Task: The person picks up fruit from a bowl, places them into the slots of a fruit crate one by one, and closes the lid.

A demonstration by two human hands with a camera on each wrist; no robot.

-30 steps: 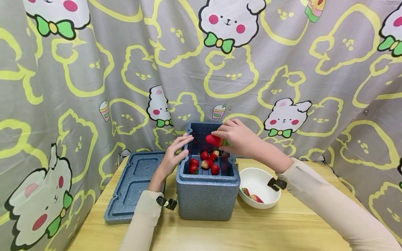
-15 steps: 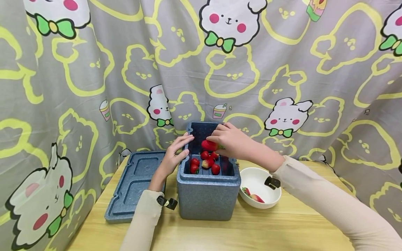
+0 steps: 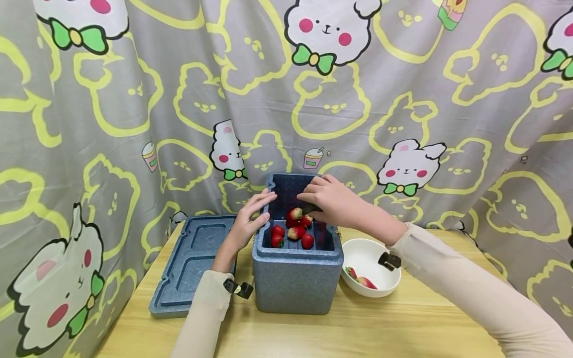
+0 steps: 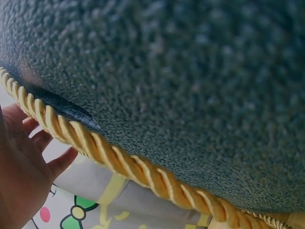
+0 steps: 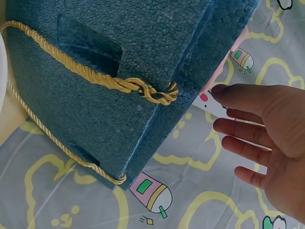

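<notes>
And the strawberry (image 3: 294,214) has been let go! A second ago it was pinched in the right hand (image 3: 333,201) high over the blue box (image 3: 297,286); half a second ago it had been lowered, its red side showing; now it is seen down in the box, its pale end turned up, on top of the heap of other strawberries (image 3: 296,232), just beside the fingertips. The berry seen there earlier has been covered by it.

The right hand itself has barely been shifted since the last half second, kept above the box's right rim. In the right wrist view its fingers are seen apart, with nothing held between them; whether the berry is being brushed by a fingertip cannot be told.

Over on the other side, no change: the left hand (image 3: 248,221) is kept on the left rim, fingers stretched out and slightly spread, nothing gripped. By the left wrist view a gold rope (image 4: 138,169) is shown running along the box's side, just beside that hand.

The lid (image 3: 197,263) has been left unmoved, flat on the wooden table (image 3: 380,323). On the right, the white bowl (image 3: 367,258) is unmoved too, with strawberry pieces or whole fruit (image 3: 367,283) lying inside, exactly as before.
</notes>
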